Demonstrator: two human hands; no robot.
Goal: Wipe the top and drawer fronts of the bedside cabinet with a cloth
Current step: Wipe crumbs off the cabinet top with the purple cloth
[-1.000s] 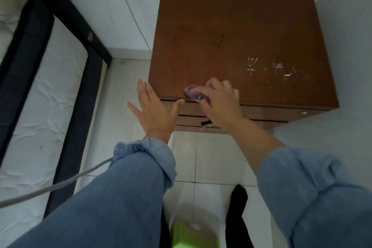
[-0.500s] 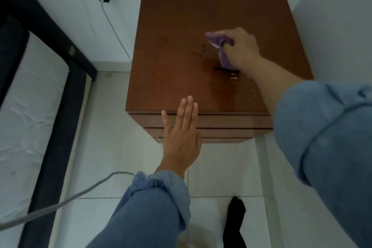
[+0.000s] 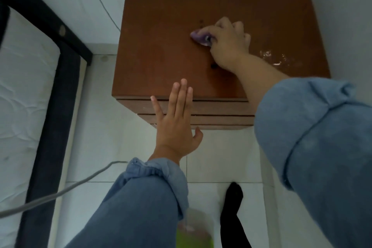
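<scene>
The brown wooden bedside cabinet fills the upper middle of the view, its drawer fronts stacked below the front edge. My right hand presses a bunched purple cloth flat on the middle of the top; most of the cloth is hidden under the fingers. A wet shiny patch lies on the top to the right of that hand. My left hand hovers flat and open in front of the drawer fronts, fingertips over the front edge, holding nothing.
A bed with a white mattress and dark frame runs along the left. A grey cable crosses the white tiled floor, and another cable hangs down the wall. A green object and a black-socked foot sit near the bottom.
My right hand went from the front edge to the far middle of the top, then slid the cloth nearer and leftward. My left hand stayed open by the drawers.
</scene>
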